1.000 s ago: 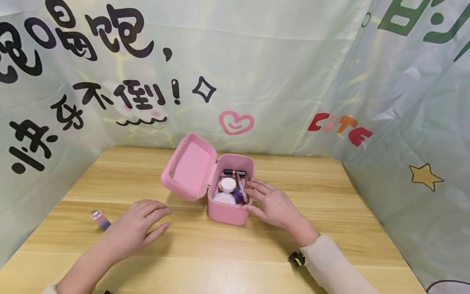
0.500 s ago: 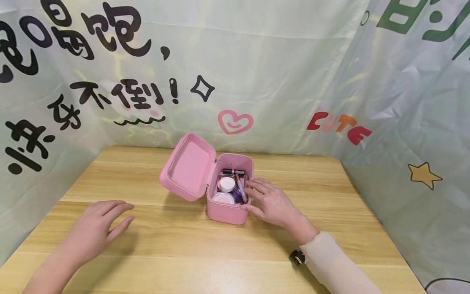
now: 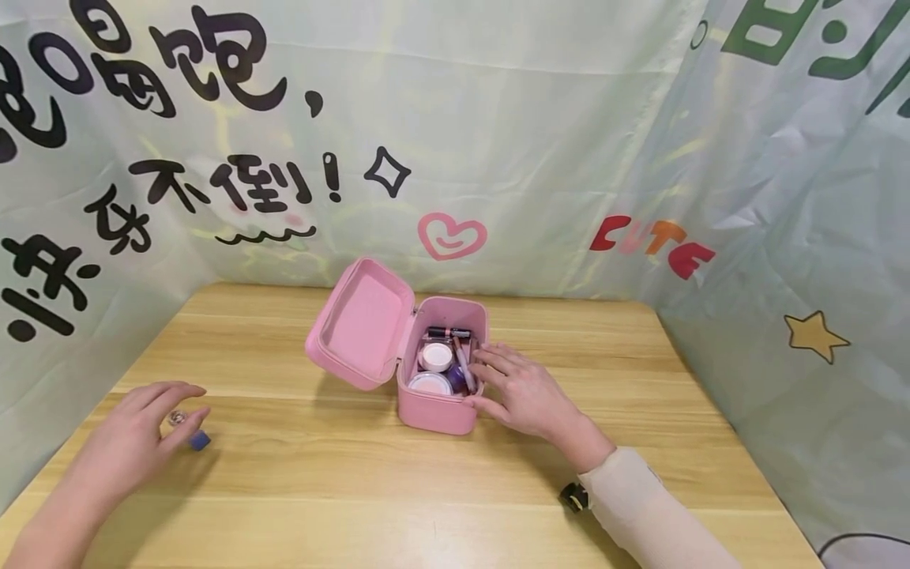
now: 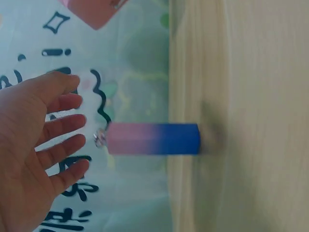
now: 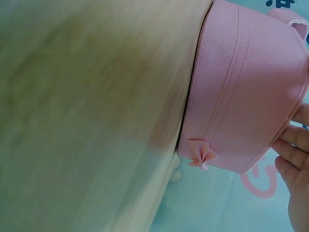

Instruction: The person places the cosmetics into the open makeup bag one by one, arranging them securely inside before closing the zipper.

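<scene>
My left hand hovers over the left of the table, its fingers spread and slightly bent. Right by it stands a small tube, pink fading to blue with a sparkling clear top; the left wrist view shows a gap between the two. From above, the hand partly covers this tube. My right hand touches the right rim of a pink cosmetic case with its fingertips, thumb near the front corner. The case's lid is swung open to the left.
Inside the case lie a white-lidded jar, a white round container, a purple item, a slim stick and a black tube. Printed cloth hangs behind the wooden table and along its sides.
My left hand has moved left, away from the case, across to the pink-and-blue tube. The right hand stays at the case rim, and the case has not moved.
</scene>
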`<state>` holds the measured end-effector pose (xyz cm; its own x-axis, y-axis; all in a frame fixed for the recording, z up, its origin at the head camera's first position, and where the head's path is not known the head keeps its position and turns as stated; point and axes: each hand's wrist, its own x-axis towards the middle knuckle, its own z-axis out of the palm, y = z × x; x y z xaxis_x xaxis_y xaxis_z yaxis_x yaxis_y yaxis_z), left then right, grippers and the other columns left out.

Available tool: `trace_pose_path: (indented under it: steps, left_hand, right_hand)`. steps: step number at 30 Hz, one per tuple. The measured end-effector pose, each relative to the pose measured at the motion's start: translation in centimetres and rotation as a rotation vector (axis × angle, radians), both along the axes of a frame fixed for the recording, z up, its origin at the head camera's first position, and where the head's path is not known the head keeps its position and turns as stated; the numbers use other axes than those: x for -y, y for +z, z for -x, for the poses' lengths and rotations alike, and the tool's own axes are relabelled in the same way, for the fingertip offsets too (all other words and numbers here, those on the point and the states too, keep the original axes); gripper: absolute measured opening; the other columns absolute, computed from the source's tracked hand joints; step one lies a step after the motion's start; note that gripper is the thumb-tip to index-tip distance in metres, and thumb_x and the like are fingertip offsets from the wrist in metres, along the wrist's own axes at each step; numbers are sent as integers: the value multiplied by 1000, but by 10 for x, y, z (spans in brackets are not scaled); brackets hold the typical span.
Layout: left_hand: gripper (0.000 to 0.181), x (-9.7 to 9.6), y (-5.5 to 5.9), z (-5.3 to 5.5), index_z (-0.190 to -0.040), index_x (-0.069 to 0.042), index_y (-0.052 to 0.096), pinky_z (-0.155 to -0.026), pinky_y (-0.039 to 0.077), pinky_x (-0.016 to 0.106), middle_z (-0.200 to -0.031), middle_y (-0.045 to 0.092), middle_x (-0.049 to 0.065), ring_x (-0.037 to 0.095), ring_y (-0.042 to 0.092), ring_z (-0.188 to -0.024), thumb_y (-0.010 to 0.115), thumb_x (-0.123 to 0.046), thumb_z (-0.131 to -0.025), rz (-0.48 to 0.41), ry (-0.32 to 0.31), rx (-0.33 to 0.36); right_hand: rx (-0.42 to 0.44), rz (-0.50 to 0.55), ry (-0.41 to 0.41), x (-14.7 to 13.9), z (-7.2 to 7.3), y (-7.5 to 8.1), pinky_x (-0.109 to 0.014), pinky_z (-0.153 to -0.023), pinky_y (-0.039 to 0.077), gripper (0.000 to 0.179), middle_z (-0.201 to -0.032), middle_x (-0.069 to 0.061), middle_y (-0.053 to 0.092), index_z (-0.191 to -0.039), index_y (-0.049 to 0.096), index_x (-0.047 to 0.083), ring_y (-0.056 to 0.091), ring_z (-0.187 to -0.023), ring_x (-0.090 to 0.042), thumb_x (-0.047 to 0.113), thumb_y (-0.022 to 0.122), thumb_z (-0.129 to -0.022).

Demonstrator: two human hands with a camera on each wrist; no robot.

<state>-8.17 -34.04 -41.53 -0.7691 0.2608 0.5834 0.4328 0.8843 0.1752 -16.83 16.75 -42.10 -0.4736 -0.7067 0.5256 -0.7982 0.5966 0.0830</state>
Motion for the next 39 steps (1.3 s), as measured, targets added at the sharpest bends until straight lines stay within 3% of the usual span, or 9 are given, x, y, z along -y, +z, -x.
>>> trace_pose_path:
  steps: [3,11,17,23,30,39]
  left_hand:
    - [28,8,-4,1,-106,-6,65,-82,42,54,-108,63,18,42,55,-100,76,-16,-83,3,42,73]
    - [36,26,-13,5,-112,-4,63,-80,43,62,-114,59,24,50,54,-100,74,-26,-87,7,82,200]
    - [41,33,-22,7,-118,-4,61,-80,43,66,-118,59,26,53,54,-104,73,-28,-88,11,68,303]
    - [42,34,-26,10,-118,-2,62,-79,47,62,-114,63,26,49,59,-100,75,-26,-87,23,30,327]
    - [41,32,-25,7,-117,-2,63,-70,53,56,-106,67,21,34,66,-83,76,-24,-85,36,35,353]
    - [29,35,-22,5,-108,-5,67,-63,54,37,-89,70,2,6,61,-75,77,-18,-84,37,58,269]
  right_hand:
    - [-5,-8,1,0,1,-1,-44,-112,36,71,-125,-16,64,-116,70,3,57,-121,-33,61,31,-100]
    - [-1,2,3,0,1,-2,-46,-110,39,71,-125,-17,64,-116,70,3,57,-120,-34,61,32,-100]
    - [7,12,6,0,0,0,-47,-108,40,72,-124,-17,64,-115,70,3,57,-120,-35,61,31,-100]
    - [6,13,8,1,0,0,-47,-108,41,72,-124,-17,64,-114,71,2,58,-119,-35,61,31,-100]
    - [11,18,8,2,-1,0,-45,-108,41,72,-125,-17,64,-114,71,3,57,-120,-34,61,32,-100]
    - [19,14,-4,1,0,-1,-45,-108,40,72,-126,-17,63,-115,70,3,56,-122,-33,62,31,-99]
